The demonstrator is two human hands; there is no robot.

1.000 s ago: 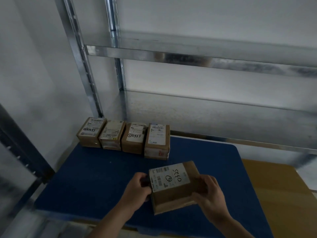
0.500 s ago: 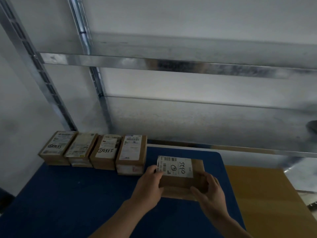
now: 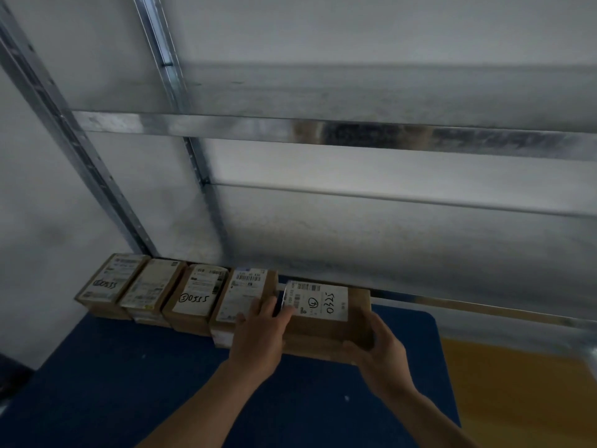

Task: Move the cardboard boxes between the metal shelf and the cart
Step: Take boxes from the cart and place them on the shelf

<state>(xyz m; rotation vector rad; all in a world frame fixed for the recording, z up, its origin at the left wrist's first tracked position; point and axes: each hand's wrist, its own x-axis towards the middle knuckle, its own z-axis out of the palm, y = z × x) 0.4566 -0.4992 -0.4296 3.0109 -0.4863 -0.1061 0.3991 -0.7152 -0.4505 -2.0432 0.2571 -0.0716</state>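
Cardboard box [image 3: 323, 328] with a handwritten label is gripped at both ends, left hand [image 3: 258, 337] and right hand [image 3: 381, 350] curled round it; just left of the left fingers [image 3: 271, 310] stands a row of four boxes [image 3: 193, 295] on the blue cart top [image 3: 129, 383].

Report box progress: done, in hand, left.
Done: four labelled brown cardboard boxes lined up on the blue surface. In hand: left hand and right hand hold a fifth cardboard box at the row's right end. Left: release it; no other boxes visible.

Handwritten circled 3 0555 on brown cardboard box [image 3: 197, 295] third from steel post [image 3: 97, 179], circled 4 0325 on fifth box [image 3: 318, 305]
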